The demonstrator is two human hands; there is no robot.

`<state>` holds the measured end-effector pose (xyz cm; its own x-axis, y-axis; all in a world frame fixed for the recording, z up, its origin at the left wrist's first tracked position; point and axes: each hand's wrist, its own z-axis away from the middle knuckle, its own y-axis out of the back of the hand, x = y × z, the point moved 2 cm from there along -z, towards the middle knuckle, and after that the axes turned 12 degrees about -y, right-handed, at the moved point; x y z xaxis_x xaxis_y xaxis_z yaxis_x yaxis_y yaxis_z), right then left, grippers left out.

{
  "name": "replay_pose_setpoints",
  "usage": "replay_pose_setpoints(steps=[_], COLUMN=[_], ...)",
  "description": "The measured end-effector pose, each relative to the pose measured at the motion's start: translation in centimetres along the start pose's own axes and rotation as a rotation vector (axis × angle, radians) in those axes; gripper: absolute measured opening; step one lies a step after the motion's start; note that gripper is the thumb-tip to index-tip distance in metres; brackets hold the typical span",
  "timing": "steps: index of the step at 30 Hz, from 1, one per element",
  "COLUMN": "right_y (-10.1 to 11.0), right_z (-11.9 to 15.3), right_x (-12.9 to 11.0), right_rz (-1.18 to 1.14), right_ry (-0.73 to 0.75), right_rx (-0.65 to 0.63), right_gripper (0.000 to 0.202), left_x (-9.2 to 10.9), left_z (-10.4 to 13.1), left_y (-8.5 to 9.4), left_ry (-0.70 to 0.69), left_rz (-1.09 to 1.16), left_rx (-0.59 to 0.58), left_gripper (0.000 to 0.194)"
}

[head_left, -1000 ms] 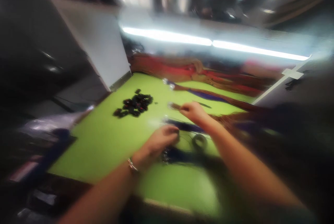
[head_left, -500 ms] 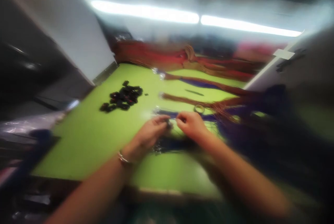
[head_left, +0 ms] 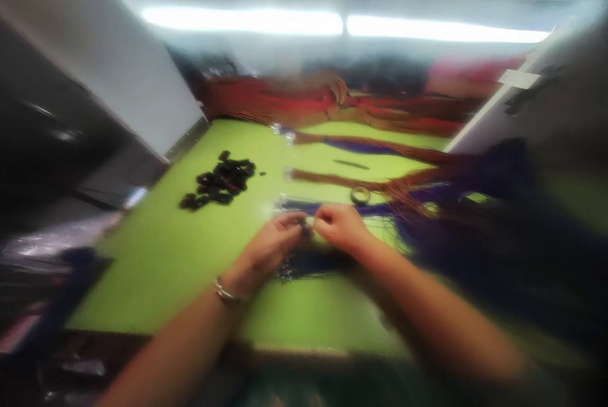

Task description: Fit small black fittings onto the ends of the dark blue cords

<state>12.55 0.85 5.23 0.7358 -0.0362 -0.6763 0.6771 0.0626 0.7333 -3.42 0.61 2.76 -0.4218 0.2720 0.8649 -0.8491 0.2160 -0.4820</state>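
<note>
On the slanted post at the right edge of the table (head_left: pixel 190 280) there is a small white rectangular tag (head_left: pixel 519 78); it is too blurred to tell whether something is written on it.

Both forearms come in from the side of the near edge and meet above the near half of the table, around its middle. The left hand (head_left: pixel 273 242), with a shiny metal bracelet (head_left: pixel 224 291) at its wrist, is turned inward; its thumb and forefinger are pinched on a small dark piece (head_left: pixel 305 226), of which the exact shape is blurred. The right hand (head_left: pixel 342 228) is just beside it, back of the hand upward and fingers curled in; I cannot tell whether its grip has something inside.

The small dark piece is between the two hands, above the table. Below them, toward the near edge, lies a dark blue bundle of thin wires (head_left: pixel 316 264) with shiny ends. Just beyond the hands lies a violet-blue wire bundle (head_left: pixel 304 206), and near it stands out a grey-green ring-shaped roll (head_left: pixel 360 196). Farther lie a brown wire bundle (head_left: pixel 332 179) and a thin dark stick-like tool (head_left: pixel 351 164). Toward the left edge is a heap of black small parts (head_left: pixel 221 182), and along the far edge red and brown wire bundles (head_left: pixel 270 97).
</note>
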Motion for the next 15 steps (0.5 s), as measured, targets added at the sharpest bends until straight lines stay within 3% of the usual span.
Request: replay_pose_setpoints(steps=[10,15], right_y=[0.12,0.14], right_z=[-0.03,-0.21], right_x=[-0.11,0.12], right_rz=[0.053,0.044], right_ry=[-0.038,-0.047], right_rx=[-0.018,-0.089], right_gripper=[0.017,0.019], left_x=[0.04,-0.33], left_z=[0.27,0.24], left_y=[-0.07,0.26], left_ry=[-0.021,-0.075], left_rz=[-0.057,-0.131], left_rx=[-0.019,-0.054], left_gripper=[0.032,0.029])
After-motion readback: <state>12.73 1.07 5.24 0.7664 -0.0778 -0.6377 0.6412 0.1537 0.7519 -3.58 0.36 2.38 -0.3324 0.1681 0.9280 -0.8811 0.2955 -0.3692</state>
